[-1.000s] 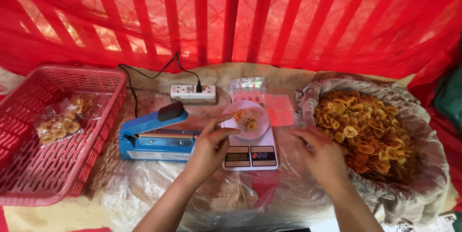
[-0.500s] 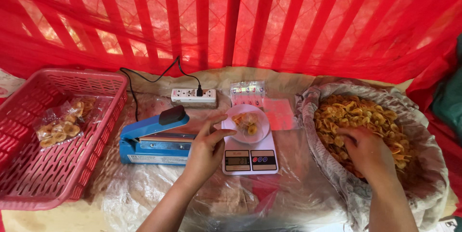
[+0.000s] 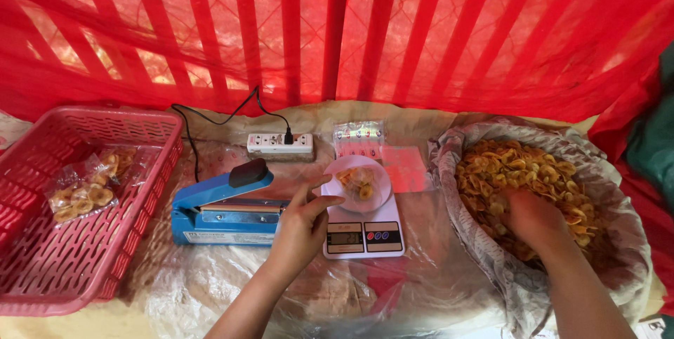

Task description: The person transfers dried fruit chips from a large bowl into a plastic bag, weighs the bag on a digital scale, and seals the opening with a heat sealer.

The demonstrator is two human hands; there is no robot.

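Left hand [image 3: 303,223] grip pinching bag [image 3: 359,183] rim; right hand [image 3: 531,218] grip buried in chips [image 3: 519,170], unclear.

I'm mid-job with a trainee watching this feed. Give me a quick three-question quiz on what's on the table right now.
1. True or false: the right hand is down in the sack of chips.
2. Which thing lies between the pink basket and the scale? A) power strip B) blue heat sealer C) green cloth
3. Fill in: the left hand is at the edge of the clear bag that sits on the ____.

Key
1. True.
2. B, the blue heat sealer.
3. Scale.
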